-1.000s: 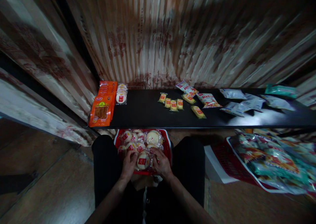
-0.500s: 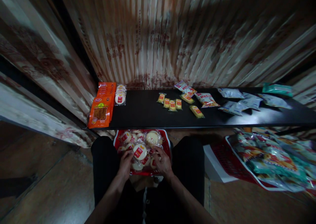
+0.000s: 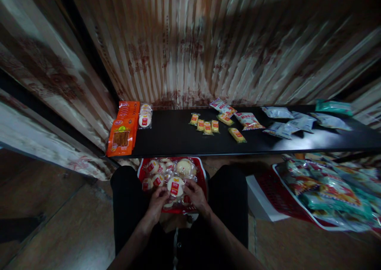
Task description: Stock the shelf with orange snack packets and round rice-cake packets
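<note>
Between my two hands is a round, pale wrapped biscuit (image 3: 175, 186) with a red label, held over a red basket (image 3: 203, 171). My left hand (image 3: 158, 200) pinches its left edge, and my right hand (image 3: 194, 193) grips the right edge. Several more wrapped biscuits (image 3: 157, 180) of the same kind fill the basket beneath. At the left of the black shelf (image 3: 166, 137), a short overlapping row of these biscuits (image 3: 145, 120) lies beside orange snack packets (image 3: 120, 138).
Small yellow packets (image 3: 207, 127), red-and-white bags (image 3: 249, 120) and silvery bags (image 3: 279, 130) lie along the shelf. A green packet (image 3: 333, 107) is at its far right. On the floor at right, a second red basket (image 3: 268, 186) is heaped with snack bags. A striped curtain (image 3: 184, 44) hangs behind.
The held biscuit has moved slightly to the right, and its label is turned more upright. My left hand has shifted right with it; my right hand has closed on its right edge.
</note>
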`<state>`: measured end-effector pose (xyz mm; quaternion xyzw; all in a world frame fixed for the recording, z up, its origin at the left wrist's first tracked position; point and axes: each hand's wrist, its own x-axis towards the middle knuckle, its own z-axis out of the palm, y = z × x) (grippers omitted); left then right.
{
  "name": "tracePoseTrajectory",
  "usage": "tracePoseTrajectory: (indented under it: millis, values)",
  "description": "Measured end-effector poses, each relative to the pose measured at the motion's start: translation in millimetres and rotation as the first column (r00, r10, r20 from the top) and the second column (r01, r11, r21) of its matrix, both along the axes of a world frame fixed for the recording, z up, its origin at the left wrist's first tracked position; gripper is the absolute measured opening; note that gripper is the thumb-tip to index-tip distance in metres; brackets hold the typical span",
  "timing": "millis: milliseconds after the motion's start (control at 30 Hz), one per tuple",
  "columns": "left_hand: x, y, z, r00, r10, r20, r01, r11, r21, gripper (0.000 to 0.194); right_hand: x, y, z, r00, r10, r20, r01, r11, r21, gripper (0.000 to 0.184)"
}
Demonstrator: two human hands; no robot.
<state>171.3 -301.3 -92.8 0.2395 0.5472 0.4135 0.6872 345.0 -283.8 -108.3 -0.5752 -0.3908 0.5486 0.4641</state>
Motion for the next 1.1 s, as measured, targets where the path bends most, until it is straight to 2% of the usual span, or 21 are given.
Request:
tracePoseTrajectory:
  millis: [233,367,433,500,600,700,833,967,1100]
  values:
    - [3.0,1.1,-3.4,0.994,-0.017,-0.107,0.023,0.998,0.053,0.041,-4.6,-2.4,20.7,0.970,0.176,-0.168,-0.184,0.982,-0.035,0.052]
    - [4.5,2.0,-3.8,0.986,-0.027,-0.162,0.040,0.996,0.083,0.037,-7.1,-4.0,21.8,0.964,0.187,-0.187,-0.195,0.981,-0.024,0.053]
    - [5.3,3.2,-2.6,0.967,-0.018,-0.254,0.052,0.991,0.127,0.035,-7.5,-3.9,21.4,0.964,0.181,-0.196,-0.189,0.982,-0.022,0.053]
    - [6.3,4.8,1.4,0.901,0.038,-0.432,0.064,0.974,0.219,0.032,-7.3,-3.4,21.3,0.967,0.172,-0.188,-0.177,0.984,-0.014,0.051]
    - [9.1,7.5,13.5,0.737,0.135,-0.662,0.153,0.922,0.357,0.030,-6.0,-2.6,22.4,0.972,0.165,-0.168,-0.166,0.986,0.006,0.047]
    - [14.4,8.8,25.9,0.665,0.082,-0.742,0.314,0.871,0.378,0.028,-3.8,-2.2,24.8,0.972,0.190,-0.140,-0.190,0.982,0.014,0.045]
    - [23.4,6.2,29.4,0.676,-0.011,-0.737,0.402,0.843,0.356,0.027,-0.3,-2.4,26.6,0.971,0.221,-0.094,-0.219,0.975,0.036,0.048]
    - [27.7,2.2,29.8,0.730,-0.065,-0.681,0.386,0.860,0.332,0.030,3.7,-3.0,28.1,0.967,0.216,-0.137,-0.213,0.976,0.035,0.052]
    - [27.0,3.4,35.6,0.811,-0.113,-0.574,0.339,0.891,0.303,0.042,5.4,-2.8,31.6,0.934,0.311,-0.176,-0.306,0.950,0.056,0.053]
